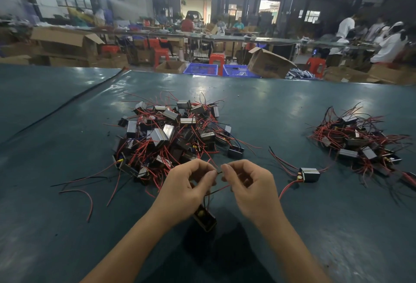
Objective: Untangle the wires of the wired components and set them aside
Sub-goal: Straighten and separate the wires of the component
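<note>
The left hand and the right hand meet over the near middle of the table; each is curled, thumb against forefinger, and pinches a thin lead; a short run of black wire shows between the fingertips, and a red wire crosses from hand to hand just below it. The held part that carries these leads sits under the left hand, close to the table; whether it touches the surface cannot be told.

Step in hand, as judged: parting the two leads of one part. Grip each lead close to the crossing; draw the hands apart slowly and sideways; where a twist resists, turn the lead rather than pull, since a hard tug likely loads the joints at the part; let the part turn freely so the twist can run out. Keep the leads clear of the big pile just beyond the knuckles; its loose red ends could snag.

Pose: both forearms enter from the near edge and converge; the backs of the hands face up; the spare fingers fold loosely inward.

A smaller pile lies at the far right; a single part lies between it and the hands, leads spread; the right side is the likely place to set parts aside.
</note>
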Demonstrator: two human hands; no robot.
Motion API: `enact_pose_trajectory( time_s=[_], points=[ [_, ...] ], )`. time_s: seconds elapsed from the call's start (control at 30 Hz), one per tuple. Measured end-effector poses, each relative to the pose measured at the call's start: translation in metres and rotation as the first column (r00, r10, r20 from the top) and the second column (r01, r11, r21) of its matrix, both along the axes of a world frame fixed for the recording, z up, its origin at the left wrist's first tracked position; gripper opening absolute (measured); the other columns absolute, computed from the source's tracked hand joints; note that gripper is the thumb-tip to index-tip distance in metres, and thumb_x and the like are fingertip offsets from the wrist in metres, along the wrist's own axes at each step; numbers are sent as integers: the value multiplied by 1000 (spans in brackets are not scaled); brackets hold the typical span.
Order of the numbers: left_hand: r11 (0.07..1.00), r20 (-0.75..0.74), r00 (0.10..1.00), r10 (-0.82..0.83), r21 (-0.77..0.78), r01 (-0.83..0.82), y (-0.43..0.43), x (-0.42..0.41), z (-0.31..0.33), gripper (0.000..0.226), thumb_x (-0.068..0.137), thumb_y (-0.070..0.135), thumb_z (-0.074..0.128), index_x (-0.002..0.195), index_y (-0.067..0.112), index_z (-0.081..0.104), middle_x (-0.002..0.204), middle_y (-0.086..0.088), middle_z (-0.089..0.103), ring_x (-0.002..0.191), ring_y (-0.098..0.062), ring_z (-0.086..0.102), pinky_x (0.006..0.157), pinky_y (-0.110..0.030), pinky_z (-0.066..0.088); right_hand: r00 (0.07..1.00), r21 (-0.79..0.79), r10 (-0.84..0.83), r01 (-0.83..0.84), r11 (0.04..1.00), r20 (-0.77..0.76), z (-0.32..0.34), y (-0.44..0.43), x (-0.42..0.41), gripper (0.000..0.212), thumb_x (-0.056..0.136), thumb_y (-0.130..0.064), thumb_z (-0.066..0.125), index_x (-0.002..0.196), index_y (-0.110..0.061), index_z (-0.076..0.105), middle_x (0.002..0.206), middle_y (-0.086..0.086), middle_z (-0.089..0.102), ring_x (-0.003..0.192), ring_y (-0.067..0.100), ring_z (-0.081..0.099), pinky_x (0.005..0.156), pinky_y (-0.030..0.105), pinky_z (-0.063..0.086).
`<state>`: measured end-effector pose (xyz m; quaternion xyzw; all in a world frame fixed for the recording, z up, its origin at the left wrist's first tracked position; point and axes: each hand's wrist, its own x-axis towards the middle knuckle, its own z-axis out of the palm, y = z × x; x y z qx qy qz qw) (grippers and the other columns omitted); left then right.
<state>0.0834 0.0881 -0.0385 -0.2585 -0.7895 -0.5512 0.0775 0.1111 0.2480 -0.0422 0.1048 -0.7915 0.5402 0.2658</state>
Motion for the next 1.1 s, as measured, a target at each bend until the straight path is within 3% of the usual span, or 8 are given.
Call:
enact_pose_trajectory(
  time_s=[0.13,0.33,0.47,0.7,0.8,0.9,0.97,1.1],
  points=[
    [994,146,988,-48,107,33,1,1,3,10,93,9,62,85,12,68,66,8,67,58,-2,60,56,-12,45,984,174,-15,47,984,-177,-2,3,-1,9,90,-26,64,91,-19,69,78,-16,63,63,6,58,55,16,45],
    [987,198,977,-76,155,46,0,-2,4,12,94,9,59,86,11,68,63,6,67,51,1,57,52,-10,43,974,294,-17,85,952,-226,-5,8,-2,8,90,-24,70,92,-16,68,88,-13,61,63,11,57,53,32,49],
    [986,215,971,-106,149,75,-2,-3,4,13,95,10,59,86,12,68,64,7,66,53,0,57,52,-10,43,962,293,-18,101,951,-273,-3,8,-1,15,92,-29,66,100,-17,69,92,-13,60,60,10,55,51,33,49],
    [988,211,972,-106,136,79,-1,-4,2,12,93,10,61,86,13,69,65,7,68,56,0,59,55,-11,45,975,305,0,70,950,-224,-3,11,-4,14,90,-29,68,92,-16,73,87,-11,61,63,12,57,51,35,49],
    [993,168,983,-70,103,53,-2,-4,2,12,92,12,63,85,19,69,71,6,70,63,-5,64,62,-16,50,991,278,-18,55,959,-136,-2,9,-4,16,87,-30,68,84,-15,72,79,-13,61,61,11,56,52,28,48],
    [1000,-4,1000,10,1,-10,-2,-3,0,13,90,12,66,84,23,69,74,10,69,70,-5,65,66,-15,50,995,68,8,-15,998,103,-1,2,-3,15,87,-20,72,72,-17,70,60,-11,61,52,4,51,50,19,41],
    [992,-216,976,31,-112,-56,-3,-2,-1,10,88,9,68,87,18,69,77,14,67,75,-3,64,69,-13,48,950,-89,50,-24,996,308,2,-2,-2,23,88,-15,70,65,-17,70,50,-7,56,48,8,46,46,22,39],
    [928,-482,876,-27,-337,-157,-3,1,-3,13,93,20,60,91,10,68,85,5,65,78,-12,61,67,-29,52,775,-420,204,87,903,598,5,-4,0,27,87,-8,63,61,-11,66,48,-4,49,38,7,38,40,17,26]
  ],
)
